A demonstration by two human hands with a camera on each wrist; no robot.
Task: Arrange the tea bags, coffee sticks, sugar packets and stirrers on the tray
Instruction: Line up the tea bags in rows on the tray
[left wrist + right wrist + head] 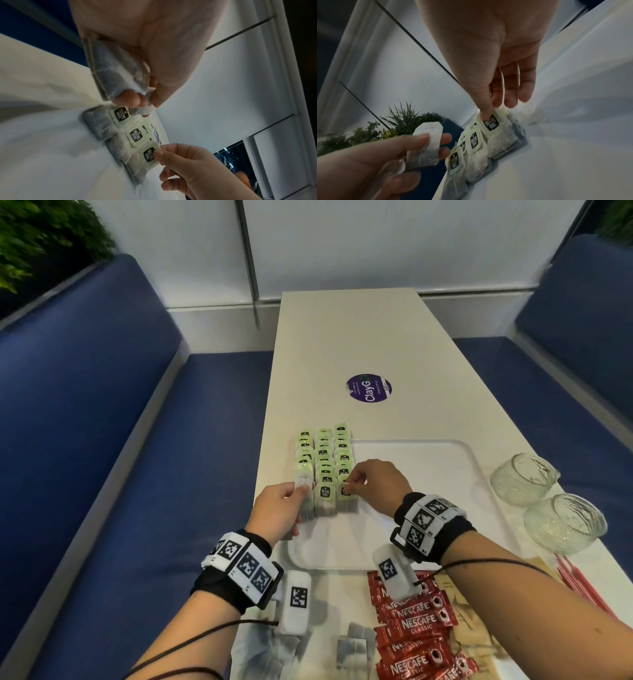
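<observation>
Tea bags with pale green tags lie in three rows (323,460) along the left side of the white tray (428,450). My left hand (296,491) grips a small bunch of loose tea bags (109,67) just left of the rows; the same bags (428,146) show in the right wrist view. My right hand (351,484) pinches the tag (491,122) of the nearest tea bag in the right row, between thumb and forefinger. Red coffee sticks (414,621), brown sugar packets (469,611) and red stirrers (579,580) lie on the table in front of the tray.
Two glass bowls (522,479) (565,523) stand right of the tray. More loose tea bags (352,645) lie at the table's near edge. A purple sticker (369,388) marks the table beyond the tray. Blue benches flank the narrow table.
</observation>
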